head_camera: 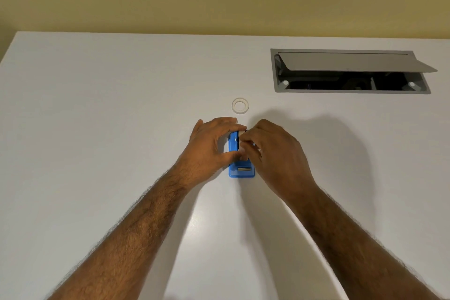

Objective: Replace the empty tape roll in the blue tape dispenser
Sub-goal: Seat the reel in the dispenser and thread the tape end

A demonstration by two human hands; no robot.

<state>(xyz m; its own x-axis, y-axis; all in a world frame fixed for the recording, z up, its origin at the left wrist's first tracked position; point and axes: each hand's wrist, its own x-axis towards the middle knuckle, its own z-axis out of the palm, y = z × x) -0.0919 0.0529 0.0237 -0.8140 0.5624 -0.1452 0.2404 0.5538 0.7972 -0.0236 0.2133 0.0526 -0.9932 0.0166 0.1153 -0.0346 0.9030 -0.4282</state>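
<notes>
A blue tape dispenser (241, 165) stands on a white table (97, 129), near the middle of the surface, its cutter end pointing toward the near edge. The left hand (211, 143) wraps the dispenser's left side, fingers curled over the far end and thumb pressed against the body, holding it firmly. The right hand (270, 151) is at the dispenser's right side, fingertips pressed together at the top of the housing; what they pinch there is too small to make out. A white tape ring (240, 105) lies flat on the table just beyond the hands, apart from both; whether it is a full roll or a bare core cannot be told. At the far right, a grey cable hatch (350, 72) is set into the tabletop, its flap tilted open.
</notes>
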